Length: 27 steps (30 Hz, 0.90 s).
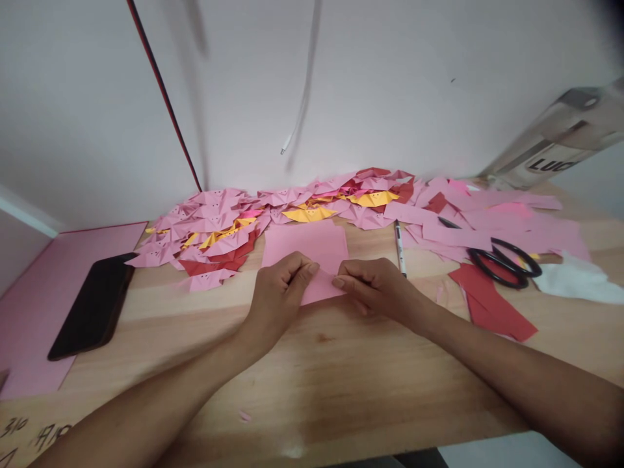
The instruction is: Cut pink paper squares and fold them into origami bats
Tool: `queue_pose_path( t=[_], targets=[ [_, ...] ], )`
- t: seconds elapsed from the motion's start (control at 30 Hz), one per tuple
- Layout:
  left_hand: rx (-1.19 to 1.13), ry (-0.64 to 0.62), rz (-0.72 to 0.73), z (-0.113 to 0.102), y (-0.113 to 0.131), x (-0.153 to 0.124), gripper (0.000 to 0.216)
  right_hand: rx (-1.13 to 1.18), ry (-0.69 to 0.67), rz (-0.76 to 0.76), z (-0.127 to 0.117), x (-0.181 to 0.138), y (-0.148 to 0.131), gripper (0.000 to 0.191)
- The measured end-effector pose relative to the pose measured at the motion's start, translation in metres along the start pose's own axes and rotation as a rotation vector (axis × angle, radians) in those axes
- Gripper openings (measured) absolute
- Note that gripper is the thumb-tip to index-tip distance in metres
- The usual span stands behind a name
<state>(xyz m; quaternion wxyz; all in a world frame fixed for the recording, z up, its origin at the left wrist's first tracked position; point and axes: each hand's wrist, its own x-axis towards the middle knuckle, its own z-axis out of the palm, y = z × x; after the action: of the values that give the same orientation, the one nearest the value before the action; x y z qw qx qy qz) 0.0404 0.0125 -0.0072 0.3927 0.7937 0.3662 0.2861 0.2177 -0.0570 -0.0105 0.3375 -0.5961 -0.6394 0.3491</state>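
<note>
A pink square of paper (312, 250) lies on the wooden table (341, 383) in front of me. My left hand (277, 296) pinches its near edge from the left, fingers curled over a folded corner. Facing it, my right hand (373, 286) pinches the same edge from the right, thumb and forefinger pressed together on the paper. The two hands almost touch at the fold.
Several folded pink, red and yellow paper figures (273, 218) lie piled along the wall. Black scissors (504, 263) and red paper scraps (492, 302) sit at the right, beside a pen (400, 247). A black phone (92, 305) rests on a pink sheet (29, 312) at the left.
</note>
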Motion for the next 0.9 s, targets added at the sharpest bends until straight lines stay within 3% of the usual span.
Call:
queue_pose_path(
  t=[0.23, 0.43, 0.53, 0.9],
  targets=[
    [-0.016, -0.017, -0.002, -0.001, -0.001, 0.003, 0.027, -0.005, 0.003, 0.005, -0.001, 0.003, 0.005, 0.046],
    [0.008, -0.171, 0.043, 0.003, -0.003, 0.000, 0.027, -0.057, -0.037, -0.105, 0.001, 0.001, 0.003, 0.027],
    [0.004, -0.205, 0.053, 0.005, -0.003, -0.002, 0.025, -0.088, -0.036, -0.152, 0.006, 0.001, 0.005, 0.028],
    [0.013, -0.114, 0.042, 0.005, 0.001, -0.002, 0.027, 0.019, -0.008, -0.019, 0.008, 0.001, 0.005, 0.043]
  ],
)
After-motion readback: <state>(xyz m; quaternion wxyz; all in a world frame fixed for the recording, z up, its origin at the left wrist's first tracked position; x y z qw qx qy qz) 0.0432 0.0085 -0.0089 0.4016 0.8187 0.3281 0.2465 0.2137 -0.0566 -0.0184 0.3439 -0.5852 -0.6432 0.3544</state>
